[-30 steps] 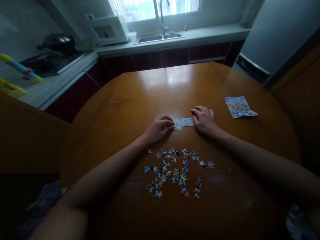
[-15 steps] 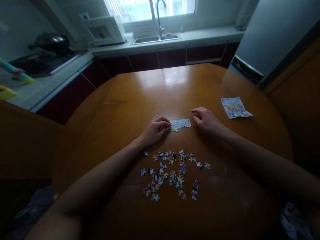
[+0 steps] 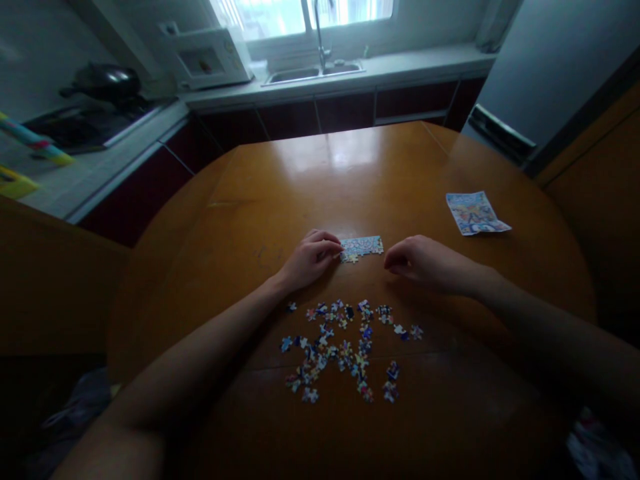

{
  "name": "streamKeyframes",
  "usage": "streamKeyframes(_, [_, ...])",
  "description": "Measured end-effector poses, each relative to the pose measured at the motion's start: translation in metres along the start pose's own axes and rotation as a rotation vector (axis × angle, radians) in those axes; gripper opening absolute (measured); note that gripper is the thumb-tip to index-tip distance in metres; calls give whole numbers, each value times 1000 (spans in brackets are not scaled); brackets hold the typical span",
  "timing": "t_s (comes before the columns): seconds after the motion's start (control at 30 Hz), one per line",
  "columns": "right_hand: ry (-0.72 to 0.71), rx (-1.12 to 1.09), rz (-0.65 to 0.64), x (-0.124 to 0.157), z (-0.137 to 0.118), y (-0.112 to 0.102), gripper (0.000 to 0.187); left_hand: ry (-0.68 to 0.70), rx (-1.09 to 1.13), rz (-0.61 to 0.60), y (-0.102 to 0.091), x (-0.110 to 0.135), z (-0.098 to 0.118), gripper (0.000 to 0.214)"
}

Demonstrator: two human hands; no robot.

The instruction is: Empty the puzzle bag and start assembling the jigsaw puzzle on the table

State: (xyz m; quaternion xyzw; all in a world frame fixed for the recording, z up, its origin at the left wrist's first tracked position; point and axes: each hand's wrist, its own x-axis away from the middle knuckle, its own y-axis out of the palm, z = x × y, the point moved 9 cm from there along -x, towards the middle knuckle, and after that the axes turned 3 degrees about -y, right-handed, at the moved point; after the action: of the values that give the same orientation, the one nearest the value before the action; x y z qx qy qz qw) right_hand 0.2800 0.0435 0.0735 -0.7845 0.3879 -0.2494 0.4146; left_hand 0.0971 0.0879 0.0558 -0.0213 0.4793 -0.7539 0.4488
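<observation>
A partly joined jigsaw puzzle, a pale blue strip with a notched lower edge, lies on the wooden table. At its left end my left hand rests with fingers and thumb closed on the edge. My right hand is just right of the strip, apart from it. Its fingers curl downward and together, and their tips are turned from view, so anything in them is hidden. Nearer to me, loose jigsaw pieces lie scattered in a heap, with a few single ones off to the sides.
A creased picture sheet lies on the table to the right. Beyond the table's far edge are a counter with a sink, a microwave and a pan on the stove. A fridge stands at the right.
My right hand has come nearer to me, and its spread thumb and fingers have curled in. My left hand stays at the strip's left end. The view has shifted slightly.
</observation>
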Motion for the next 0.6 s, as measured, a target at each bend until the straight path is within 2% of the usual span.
streamKeyframes(0.3, [6, 57, -118, 4, -5, 10, 22, -2, -6, -1, 0, 0, 0, 19])
streamKeyframes(0.5, [-210, 29, -244, 8, -40, 20, 25, -5, -14, -3, 1, 0, -1, 19])
streamKeyframes(0.6, [-267, -5, -295, 10, -49, 26, 23, -5, -11, 0, 0, -1, 0, 18])
